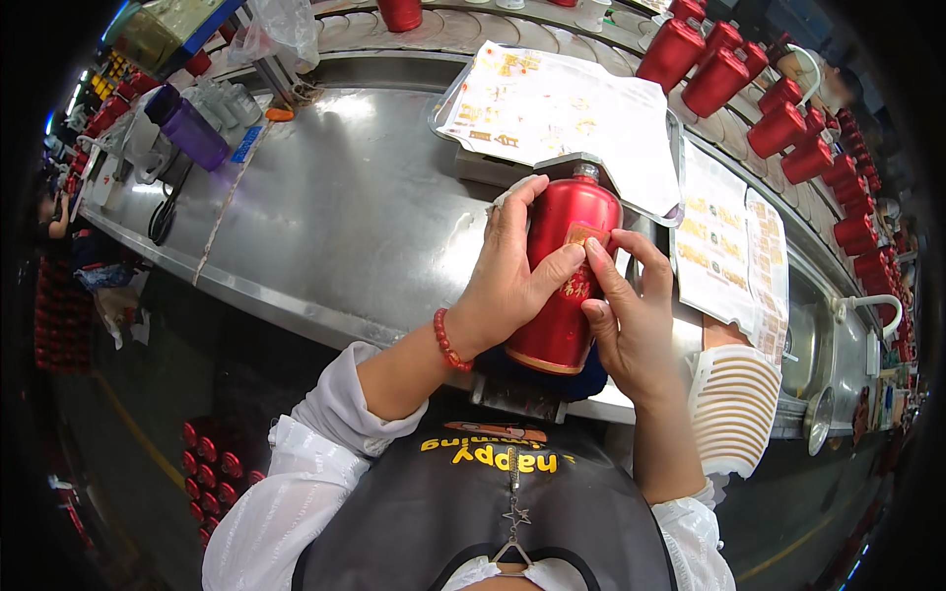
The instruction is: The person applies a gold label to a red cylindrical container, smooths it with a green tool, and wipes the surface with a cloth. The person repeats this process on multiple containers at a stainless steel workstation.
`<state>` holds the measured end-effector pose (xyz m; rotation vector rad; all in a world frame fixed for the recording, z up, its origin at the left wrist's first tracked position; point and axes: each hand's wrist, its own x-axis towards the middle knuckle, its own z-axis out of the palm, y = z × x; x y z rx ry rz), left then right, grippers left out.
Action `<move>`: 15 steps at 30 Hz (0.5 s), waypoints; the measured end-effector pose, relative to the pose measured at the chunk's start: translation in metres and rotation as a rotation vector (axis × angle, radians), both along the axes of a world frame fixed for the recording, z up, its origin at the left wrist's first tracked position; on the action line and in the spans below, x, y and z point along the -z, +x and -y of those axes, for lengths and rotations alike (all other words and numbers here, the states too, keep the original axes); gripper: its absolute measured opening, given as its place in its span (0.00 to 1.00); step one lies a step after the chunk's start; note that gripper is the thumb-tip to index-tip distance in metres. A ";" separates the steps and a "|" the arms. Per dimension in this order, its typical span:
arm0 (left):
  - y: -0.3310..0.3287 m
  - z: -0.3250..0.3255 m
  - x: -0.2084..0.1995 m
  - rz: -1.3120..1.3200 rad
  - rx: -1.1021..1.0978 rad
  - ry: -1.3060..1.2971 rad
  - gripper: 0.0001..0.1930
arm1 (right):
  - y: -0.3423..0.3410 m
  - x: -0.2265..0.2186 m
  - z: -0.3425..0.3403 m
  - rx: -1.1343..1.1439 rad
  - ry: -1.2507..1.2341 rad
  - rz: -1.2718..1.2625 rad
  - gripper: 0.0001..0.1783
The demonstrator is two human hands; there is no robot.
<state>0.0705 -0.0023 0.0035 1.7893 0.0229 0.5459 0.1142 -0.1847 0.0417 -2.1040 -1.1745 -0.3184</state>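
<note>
A glossy red bottle leans in front of me, its capless silver neck up and gold lettering on its front. My left hand is closed around its left side, the thumb lying across the front. My right hand is curled against the right side. Its index fingertip and my left thumb press at a small gold-orange decal on the upper body. The bottle's base is near a dark blue cloth at the counter edge. Beyond it, white sheets of gold decals lie on a metal tray.
More decal sheets lie to the right, by a stack of ridged white trays and a sink. Red bottles line a conveyor behind the steel counter. A purple bottle stands at left.
</note>
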 end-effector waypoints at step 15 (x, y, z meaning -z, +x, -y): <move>-0.001 -0.003 0.001 -0.031 0.054 -0.063 0.41 | -0.003 -0.001 0.004 0.006 -0.032 -0.043 0.26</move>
